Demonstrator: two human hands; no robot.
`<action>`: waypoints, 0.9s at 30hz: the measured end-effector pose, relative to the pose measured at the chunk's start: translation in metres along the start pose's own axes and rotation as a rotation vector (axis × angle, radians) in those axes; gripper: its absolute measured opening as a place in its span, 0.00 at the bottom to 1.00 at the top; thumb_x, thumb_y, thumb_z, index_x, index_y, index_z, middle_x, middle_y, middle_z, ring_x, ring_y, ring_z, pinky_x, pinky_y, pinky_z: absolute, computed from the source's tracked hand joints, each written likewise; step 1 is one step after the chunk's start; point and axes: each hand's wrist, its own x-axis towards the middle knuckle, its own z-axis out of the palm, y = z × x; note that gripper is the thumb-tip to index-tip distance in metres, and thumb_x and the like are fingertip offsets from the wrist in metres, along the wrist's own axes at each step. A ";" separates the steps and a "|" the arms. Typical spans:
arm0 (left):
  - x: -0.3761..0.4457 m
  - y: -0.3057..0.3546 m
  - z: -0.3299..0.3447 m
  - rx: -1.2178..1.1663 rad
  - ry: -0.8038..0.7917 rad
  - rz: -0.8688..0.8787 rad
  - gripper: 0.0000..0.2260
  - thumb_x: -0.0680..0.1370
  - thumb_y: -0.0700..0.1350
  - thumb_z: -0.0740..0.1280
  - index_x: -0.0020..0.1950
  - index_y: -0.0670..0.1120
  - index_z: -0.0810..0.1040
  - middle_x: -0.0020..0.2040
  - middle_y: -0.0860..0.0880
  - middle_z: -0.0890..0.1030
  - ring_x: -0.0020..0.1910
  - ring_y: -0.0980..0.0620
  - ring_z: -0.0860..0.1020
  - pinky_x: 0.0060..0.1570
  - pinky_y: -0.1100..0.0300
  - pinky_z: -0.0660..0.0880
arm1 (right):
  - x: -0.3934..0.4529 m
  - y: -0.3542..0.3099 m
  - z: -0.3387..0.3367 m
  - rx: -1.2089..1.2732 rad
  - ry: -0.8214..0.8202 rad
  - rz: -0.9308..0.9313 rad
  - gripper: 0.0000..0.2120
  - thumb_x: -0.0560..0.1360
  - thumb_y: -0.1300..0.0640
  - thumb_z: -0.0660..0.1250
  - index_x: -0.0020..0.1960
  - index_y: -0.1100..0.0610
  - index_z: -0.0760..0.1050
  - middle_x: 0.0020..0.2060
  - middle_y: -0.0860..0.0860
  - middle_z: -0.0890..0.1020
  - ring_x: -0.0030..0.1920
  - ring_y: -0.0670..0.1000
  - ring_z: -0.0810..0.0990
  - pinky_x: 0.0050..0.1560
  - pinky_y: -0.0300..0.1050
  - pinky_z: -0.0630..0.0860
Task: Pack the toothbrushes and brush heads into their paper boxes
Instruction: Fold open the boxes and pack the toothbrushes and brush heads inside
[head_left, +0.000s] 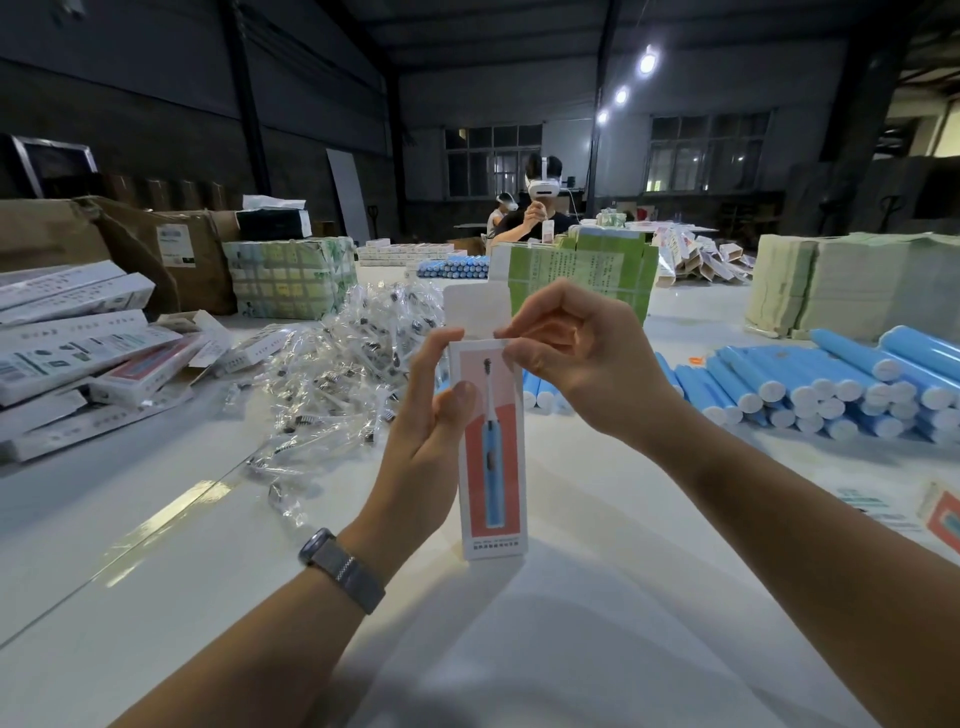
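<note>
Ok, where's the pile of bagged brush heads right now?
In the head view, the bagged brush heads lie left of centre on the white table, between the white boxes and the left hand.

White paper box (493, 457) printed with a blue toothbrush on a coral-red panel. Sky-blue toothbrush handles (831, 384) with white ends. Clear-wrapped brush heads (337, 364). Glossy white table (208, 545). Pale green flat cartons (582, 265).

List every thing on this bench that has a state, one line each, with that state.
Paper box: upright on the table, top flap open.
Top flap: raised, not tucked in.
Left hand: grips the box's side.
Right hand: pinches the box's top edge.
Brush heads: loose heap, each in clear wrap.
Blue toothbrush handles: stacked lying down, unboxed.
Boxes at left: piled flat.
</note>
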 end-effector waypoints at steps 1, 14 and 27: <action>0.000 0.001 0.000 -0.010 -0.004 0.002 0.14 0.83 0.50 0.56 0.65 0.68 0.67 0.44 0.59 0.81 0.42 0.60 0.80 0.41 0.62 0.79 | 0.000 -0.001 0.000 0.001 0.000 -0.006 0.13 0.72 0.69 0.73 0.45 0.53 0.75 0.42 0.49 0.83 0.47 0.51 0.84 0.53 0.46 0.81; 0.002 0.001 -0.007 0.100 0.004 0.000 0.14 0.83 0.51 0.54 0.64 0.70 0.63 0.46 0.60 0.80 0.45 0.54 0.81 0.46 0.52 0.83 | 0.004 -0.010 0.018 -0.008 0.076 -0.075 0.26 0.72 0.75 0.69 0.56 0.45 0.72 0.47 0.46 0.81 0.50 0.46 0.82 0.49 0.51 0.81; 0.009 -0.003 -0.019 0.110 0.118 0.023 0.09 0.83 0.50 0.55 0.56 0.67 0.61 0.42 0.50 0.80 0.39 0.50 0.80 0.40 0.56 0.78 | 0.025 0.001 0.036 0.162 0.041 0.037 0.11 0.72 0.68 0.74 0.45 0.54 0.78 0.34 0.40 0.81 0.42 0.44 0.82 0.44 0.37 0.77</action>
